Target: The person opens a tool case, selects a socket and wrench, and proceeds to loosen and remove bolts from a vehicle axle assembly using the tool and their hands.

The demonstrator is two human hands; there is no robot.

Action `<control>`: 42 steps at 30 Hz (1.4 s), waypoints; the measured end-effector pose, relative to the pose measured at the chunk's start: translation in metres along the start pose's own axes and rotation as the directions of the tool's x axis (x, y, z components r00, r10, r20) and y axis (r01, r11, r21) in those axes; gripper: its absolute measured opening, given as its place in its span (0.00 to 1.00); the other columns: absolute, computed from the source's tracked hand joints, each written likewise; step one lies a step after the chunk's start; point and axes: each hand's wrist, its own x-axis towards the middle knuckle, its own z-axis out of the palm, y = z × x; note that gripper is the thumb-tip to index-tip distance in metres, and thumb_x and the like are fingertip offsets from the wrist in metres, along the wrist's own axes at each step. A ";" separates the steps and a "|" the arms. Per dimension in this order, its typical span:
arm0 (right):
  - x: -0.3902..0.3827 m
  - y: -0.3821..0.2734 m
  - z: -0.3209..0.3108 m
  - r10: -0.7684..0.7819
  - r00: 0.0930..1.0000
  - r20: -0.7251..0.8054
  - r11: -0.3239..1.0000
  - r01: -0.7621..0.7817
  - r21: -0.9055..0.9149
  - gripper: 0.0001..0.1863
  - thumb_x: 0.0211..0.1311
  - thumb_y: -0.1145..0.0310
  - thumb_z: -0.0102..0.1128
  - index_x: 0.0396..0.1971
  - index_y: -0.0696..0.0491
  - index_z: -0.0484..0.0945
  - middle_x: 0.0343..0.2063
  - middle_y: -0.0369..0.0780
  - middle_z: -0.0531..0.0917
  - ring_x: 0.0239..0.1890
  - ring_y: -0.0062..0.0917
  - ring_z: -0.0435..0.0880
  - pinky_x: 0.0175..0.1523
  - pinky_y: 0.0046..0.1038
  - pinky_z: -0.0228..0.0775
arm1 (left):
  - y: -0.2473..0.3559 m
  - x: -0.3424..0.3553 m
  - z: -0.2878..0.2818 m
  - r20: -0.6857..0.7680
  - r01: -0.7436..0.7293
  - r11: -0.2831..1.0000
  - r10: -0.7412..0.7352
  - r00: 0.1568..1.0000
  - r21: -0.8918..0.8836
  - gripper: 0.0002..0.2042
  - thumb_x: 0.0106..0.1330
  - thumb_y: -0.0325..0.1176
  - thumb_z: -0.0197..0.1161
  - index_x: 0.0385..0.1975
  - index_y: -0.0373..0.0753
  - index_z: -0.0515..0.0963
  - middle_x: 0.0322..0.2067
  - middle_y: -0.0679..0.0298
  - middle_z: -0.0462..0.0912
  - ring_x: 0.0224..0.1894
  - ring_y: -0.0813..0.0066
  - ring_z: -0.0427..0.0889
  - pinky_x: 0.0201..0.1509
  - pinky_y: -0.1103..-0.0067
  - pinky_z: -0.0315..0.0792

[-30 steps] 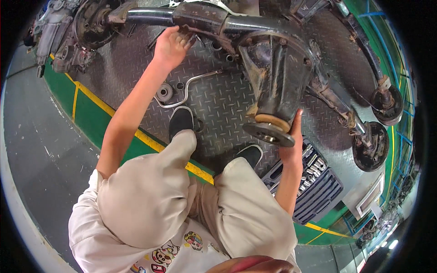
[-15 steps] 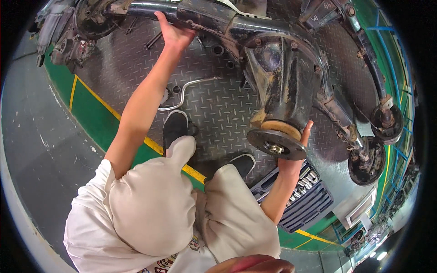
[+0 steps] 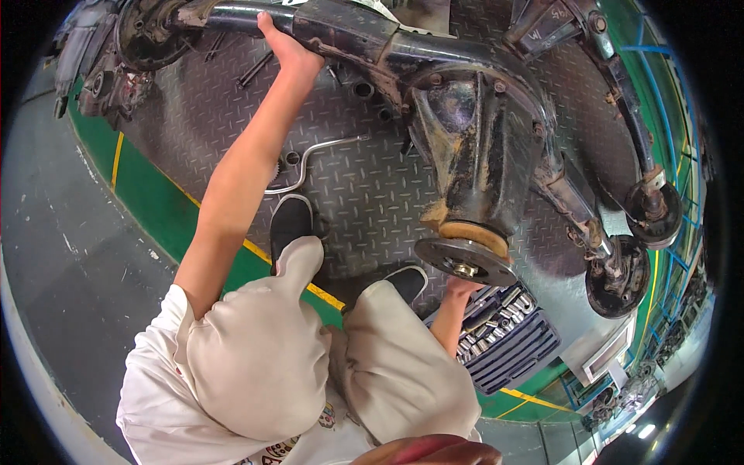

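Observation:
A large black, rust-stained axle housing (image 3: 353,31) slants across the upper middle, and its differential casing (image 3: 477,147) points toward me. On the casing's near end sits a round drive flange (image 3: 442,258) with a nut in its centre. My left hand (image 3: 288,50) grips the axle tube at the upper left, thumb up against it and the other fingers hidden behind the tube. My right hand (image 3: 463,286) is under the flange's lower edge. The flange covers its fingers, so their grip does not show.
A socket set case (image 3: 515,341) lies at the lower right, beside my right forearm. A bent speed-brace wrench (image 3: 304,164) rests on the diamond-plate floor (image 3: 364,201) by my shoes. Another axle (image 3: 624,101) with a hub stands at the right. Metal parts (image 3: 105,89) sit far left.
My right hand has slid left and farther under the flange; its thumb, seen earlier at the flange's right side, is now hidden. My left hand keeps its hold on the tube. The whole view has shifted slightly.

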 end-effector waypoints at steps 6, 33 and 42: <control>-0.003 -0.044 0.058 -0.570 0.704 -0.424 0.821 0.468 -0.327 0.61 0.58 0.23 0.49 0.72 0.59 0.39 0.70 0.55 0.51 0.63 0.47 0.68 0.66 0.43 0.69 | 0.009 0.004 -0.009 0.076 0.048 0.998 -0.045 0.996 -0.033 0.35 0.63 0.69 0.52 0.50 0.40 0.78 0.48 0.55 0.83 0.51 0.54 0.81 0.61 0.60 0.73; 0.004 -0.085 0.093 -0.618 0.577 -0.535 0.766 0.596 -0.242 0.21 0.70 0.66 0.51 0.58 0.60 0.65 0.52 0.56 0.76 0.53 0.45 0.80 0.57 0.46 0.76 | 0.019 -0.002 -0.024 0.147 0.122 0.988 -0.108 0.983 -0.094 0.34 0.62 0.69 0.56 0.52 0.43 0.77 0.49 0.59 0.83 0.52 0.57 0.81 0.61 0.61 0.73; -0.014 -0.119 0.079 -0.441 0.592 -0.675 0.880 0.433 -0.195 0.24 0.70 0.62 0.54 0.60 0.58 0.67 0.50 0.57 0.79 0.51 0.44 0.80 0.56 0.42 0.77 | 0.035 -0.066 -0.046 -0.065 0.087 0.989 -0.080 0.995 0.121 0.37 0.63 0.70 0.54 0.59 0.42 0.71 0.58 0.58 0.77 0.60 0.55 0.74 0.69 0.55 0.65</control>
